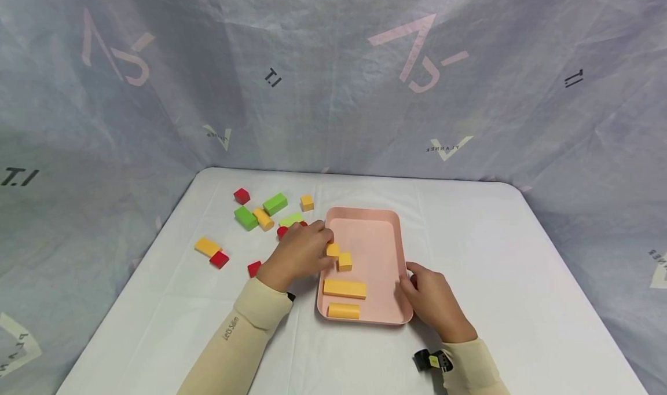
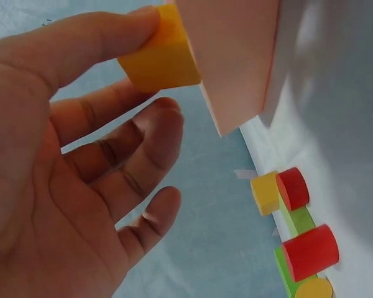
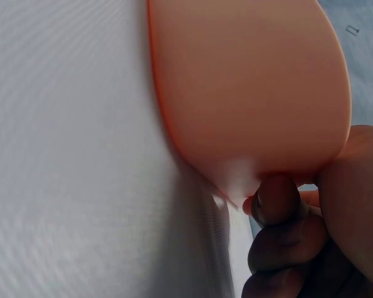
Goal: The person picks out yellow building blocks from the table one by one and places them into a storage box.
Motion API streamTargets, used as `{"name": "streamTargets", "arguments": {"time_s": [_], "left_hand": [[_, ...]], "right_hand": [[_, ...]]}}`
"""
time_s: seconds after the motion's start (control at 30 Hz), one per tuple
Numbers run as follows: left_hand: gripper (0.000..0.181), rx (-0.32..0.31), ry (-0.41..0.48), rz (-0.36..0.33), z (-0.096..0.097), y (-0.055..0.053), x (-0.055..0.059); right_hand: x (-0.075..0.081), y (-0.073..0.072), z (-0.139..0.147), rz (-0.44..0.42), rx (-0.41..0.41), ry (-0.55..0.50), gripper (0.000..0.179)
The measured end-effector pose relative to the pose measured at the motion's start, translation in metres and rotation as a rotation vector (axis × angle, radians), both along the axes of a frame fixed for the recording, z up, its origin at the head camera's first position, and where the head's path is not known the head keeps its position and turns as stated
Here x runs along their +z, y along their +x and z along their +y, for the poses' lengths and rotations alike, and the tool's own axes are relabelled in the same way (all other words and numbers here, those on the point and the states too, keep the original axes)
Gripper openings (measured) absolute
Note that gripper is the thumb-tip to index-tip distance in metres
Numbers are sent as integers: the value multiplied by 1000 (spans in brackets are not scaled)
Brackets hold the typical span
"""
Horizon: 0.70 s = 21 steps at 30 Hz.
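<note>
My left hand [image 1: 303,250] pinches a yellow block [image 2: 165,56] between thumb and finger at the left rim of a pink tray [image 1: 377,250]. In the left wrist view the other fingers are spread loosely away from the block. My right hand [image 1: 432,293] holds the tray's right wall, thumb at the rim and fingers outside, as the right wrist view also shows. Inside the tray lie a yellow cube [image 1: 345,262], a long yellow block [image 1: 344,289] and a yellow half-round piece [image 1: 343,311], all toward its left side.
Left of the tray, green blocks [image 1: 275,204], a yellow cylinder [image 1: 263,219], a yellow cube [image 1: 307,203] and several red pieces [image 1: 242,196] are scattered on the white table [image 1: 469,227]. A yellow block [image 1: 208,247] touches a red one [image 1: 219,259] farther left.
</note>
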<state>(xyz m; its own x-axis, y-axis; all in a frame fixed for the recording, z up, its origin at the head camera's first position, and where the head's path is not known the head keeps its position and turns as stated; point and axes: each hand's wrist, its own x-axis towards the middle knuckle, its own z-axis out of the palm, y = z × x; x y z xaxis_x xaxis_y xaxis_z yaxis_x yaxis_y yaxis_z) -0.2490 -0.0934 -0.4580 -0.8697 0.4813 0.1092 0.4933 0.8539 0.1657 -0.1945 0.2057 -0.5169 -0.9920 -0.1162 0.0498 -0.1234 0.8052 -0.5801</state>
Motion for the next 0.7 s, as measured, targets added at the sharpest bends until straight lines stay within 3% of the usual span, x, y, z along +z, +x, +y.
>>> {"name": "streamTargets", "arguments": {"time_s": [0.7], "left_hand": [[32, -15, -40, -74, 11, 1, -10]], "right_hand": [[-1, 0, 0, 14, 0, 10, 15]]}}
